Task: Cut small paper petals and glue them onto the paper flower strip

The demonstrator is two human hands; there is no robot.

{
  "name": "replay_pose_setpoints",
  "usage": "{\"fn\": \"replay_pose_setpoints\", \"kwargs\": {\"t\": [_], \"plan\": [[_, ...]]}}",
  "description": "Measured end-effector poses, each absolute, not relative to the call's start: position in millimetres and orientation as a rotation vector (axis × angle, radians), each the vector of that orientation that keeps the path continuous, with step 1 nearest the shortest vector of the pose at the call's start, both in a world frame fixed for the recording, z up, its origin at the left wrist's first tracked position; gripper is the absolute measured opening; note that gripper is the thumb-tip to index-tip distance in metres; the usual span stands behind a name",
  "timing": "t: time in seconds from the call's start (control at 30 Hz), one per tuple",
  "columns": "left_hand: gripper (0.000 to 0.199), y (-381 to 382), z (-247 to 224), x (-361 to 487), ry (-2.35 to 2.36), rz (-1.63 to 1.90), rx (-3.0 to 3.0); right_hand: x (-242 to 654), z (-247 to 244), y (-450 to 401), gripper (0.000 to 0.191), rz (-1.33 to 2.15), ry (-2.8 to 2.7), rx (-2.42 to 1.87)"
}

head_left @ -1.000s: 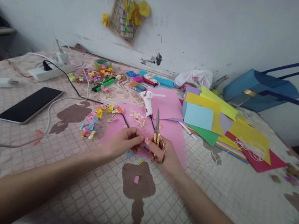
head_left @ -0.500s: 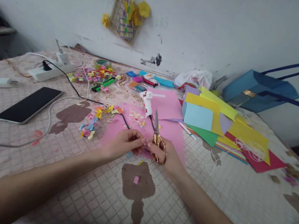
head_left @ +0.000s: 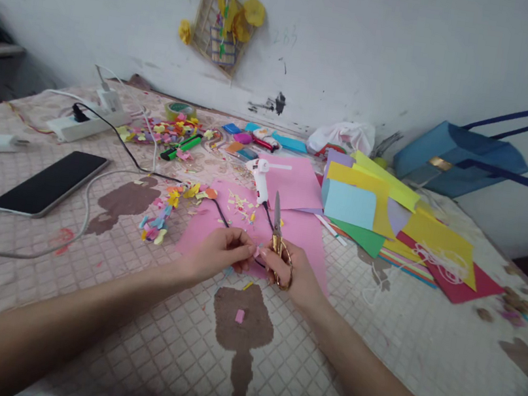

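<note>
Over the pink paper [head_left: 309, 248], my two hands meet with fingertips almost touching. My left hand [head_left: 231, 248] is closed in a pinch on a small piece of pink paper [head_left: 257, 251]; the fingers partly hide it. Gold-handled scissors [head_left: 277, 223] rest in my right hand [head_left: 293, 272], blades together and pointing away from me. The thumb and forefinger of that hand also reach the pink piece. Just beyond the hands lies a white glue gun [head_left: 260, 181], its black cord running back under them. Small pale paper scraps [head_left: 241, 206] are scattered beside it.
A chain of paper flowers [head_left: 162, 216] lies to the left, with a phone [head_left: 50, 183] and a power strip [head_left: 87, 125] farther out. Coloured paper sheets [head_left: 350, 204] are stacked at right, before a blue bag [head_left: 458, 161]. A pink scrap [head_left: 240, 316] lies nearest me.
My hands stay in nearly the same place, with the pink piece showing a little more between the fingertips. The whole view has shifted very slightly.
</note>
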State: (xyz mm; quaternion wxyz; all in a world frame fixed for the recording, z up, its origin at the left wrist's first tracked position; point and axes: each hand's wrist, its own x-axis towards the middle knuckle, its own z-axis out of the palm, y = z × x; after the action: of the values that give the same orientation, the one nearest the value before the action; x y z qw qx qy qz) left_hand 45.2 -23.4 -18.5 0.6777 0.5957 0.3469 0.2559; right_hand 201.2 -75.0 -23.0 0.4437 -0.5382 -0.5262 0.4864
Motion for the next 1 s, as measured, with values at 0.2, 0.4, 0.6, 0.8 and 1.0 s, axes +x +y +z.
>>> {"fn": "replay_pose_setpoints", "kwargs": {"t": [0.2,0.4,0.6,0.8,1.0], "plan": [[0.016,-24.1,-16.4,45.1,0.791,0.583,1.295,199.1,-19.0,-77.0,0.03,1.176,-1.217,-1.333],[0.017,-24.6,-18.7,45.5,0.791,0.575,1.394,198.5,-20.0,-77.6,0.024,1.179,-1.294,-1.351],[0.015,-23.6,-19.0,44.0,0.795,0.612,1.513,199.6,-24.4,-78.0,0.024,1.147,-1.311,-1.332],[0.016,-23.9,-16.9,44.1,0.789,0.632,1.523,198.2,-26.4,-78.8,0.022,1.132,-1.341,-1.325],[0.016,-25.0,-17.2,44.7,0.783,0.603,1.448,197.0,-24.5,-78.9,0.023,1.105,-1.283,-1.337]]}}
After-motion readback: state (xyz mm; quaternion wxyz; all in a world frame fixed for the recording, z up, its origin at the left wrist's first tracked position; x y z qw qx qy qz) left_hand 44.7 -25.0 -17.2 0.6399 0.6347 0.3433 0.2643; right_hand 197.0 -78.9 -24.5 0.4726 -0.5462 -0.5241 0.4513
